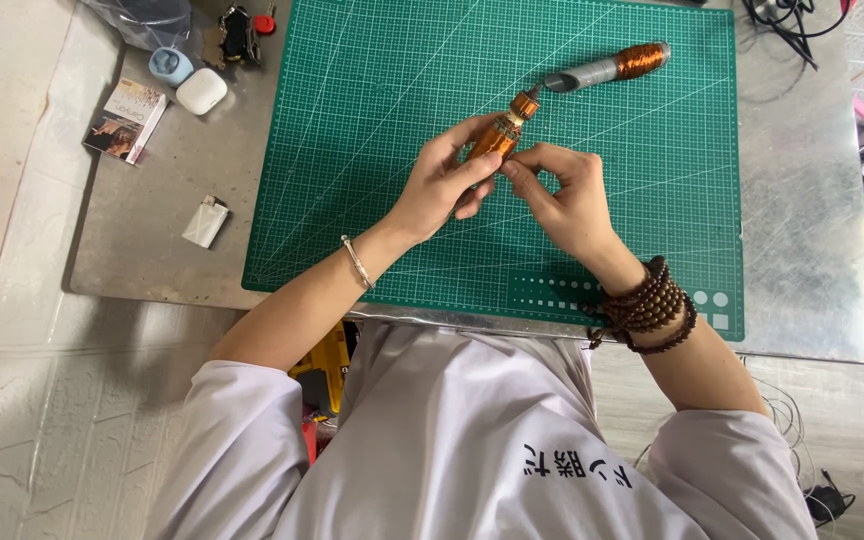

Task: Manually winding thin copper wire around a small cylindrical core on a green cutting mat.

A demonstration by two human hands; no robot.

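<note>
Copper coil [498,135] (in both hands)

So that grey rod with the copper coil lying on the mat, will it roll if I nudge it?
Probably: the rod looks round and lies free on the flat mat. The copper winding suggests one end is heavier, so it may curve as it rolls. It looks stiff, not floppy.

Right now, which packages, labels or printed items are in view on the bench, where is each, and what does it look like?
Small printed box: left of the green cutting mat, flat rectangle, white and brown.
White earbud-style case: above that box, rounded.
Pale blue case: beside it, rounded.
White lighter: lower left on the metal table, small block.
No screens or signs.
</note>
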